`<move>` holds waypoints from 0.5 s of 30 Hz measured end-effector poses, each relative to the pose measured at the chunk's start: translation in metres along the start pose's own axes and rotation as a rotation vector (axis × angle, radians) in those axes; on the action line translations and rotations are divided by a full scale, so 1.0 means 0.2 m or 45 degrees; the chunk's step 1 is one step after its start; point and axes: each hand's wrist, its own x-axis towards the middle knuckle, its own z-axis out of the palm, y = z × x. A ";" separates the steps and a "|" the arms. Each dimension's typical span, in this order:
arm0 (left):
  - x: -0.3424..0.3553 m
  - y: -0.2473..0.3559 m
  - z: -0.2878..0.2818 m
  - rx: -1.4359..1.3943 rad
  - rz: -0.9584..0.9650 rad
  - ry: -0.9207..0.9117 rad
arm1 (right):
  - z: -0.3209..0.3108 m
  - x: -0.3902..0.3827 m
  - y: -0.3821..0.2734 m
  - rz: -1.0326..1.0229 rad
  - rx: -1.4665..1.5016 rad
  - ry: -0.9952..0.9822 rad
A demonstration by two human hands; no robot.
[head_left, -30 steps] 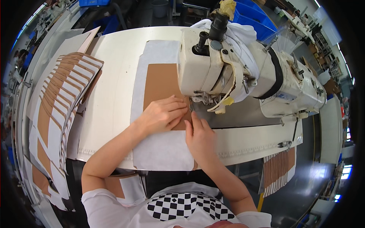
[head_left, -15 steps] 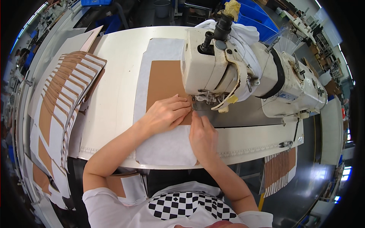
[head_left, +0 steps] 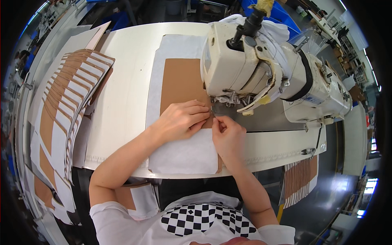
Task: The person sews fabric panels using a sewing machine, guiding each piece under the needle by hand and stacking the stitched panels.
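Near the middle of the frame, a brown panel with white backing-like areas [head_left: 179,79] lies flat on the pale worktable [head_left: 126,61], running from upper centre to lower centre, its right side partly under the head of a cream sewing machine [head_left: 228,61]. The left hand [head_left: 183,118] rests on the brown part just left of the machine's presser foot [head_left: 228,99] — its fingers lie close together, slightly bent, pressing on the surface and grasping nothing. The right hand [head_left: 228,136], at centre and a little right, has its thumb and forefinger meeting in a pinch at the panel's right edge, the other fingers curled in; what lies between the tips is too small to tell. The two hands are just beside each other, apart.

A grey metal plate [head_left: 265,121] spreads right of the hands, below the machine's arm. At the left of the frame a stack of brown-and-white striped pieces [head_left: 73,94] fans along the table's side; at the lower right, more striped pieces [head_left: 301,179] hang below the table edge. White cloth [head_left: 277,32] drapes behind the machine head, and a blue crate [head_left: 288,24] stands at the upper right.
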 end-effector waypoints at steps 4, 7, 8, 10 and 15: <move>-0.01 -0.01 0.00 -0.003 0.024 -0.019 | 0.00 -0.02 -0.01 0.071 0.021 0.038; -0.02 -0.01 0.02 -0.020 0.016 -0.032 | 0.00 -0.01 0.04 0.086 0.124 0.078; -0.02 -0.02 0.02 -0.031 0.011 -0.039 | 0.00 0.00 0.06 0.087 0.114 0.075; -0.03 -0.02 0.02 -0.035 0.004 -0.040 | 0.00 0.01 0.09 0.175 0.305 0.057; -0.04 -0.03 0.04 -0.007 0.068 -0.014 | 0.00 -0.01 0.05 0.175 0.229 0.082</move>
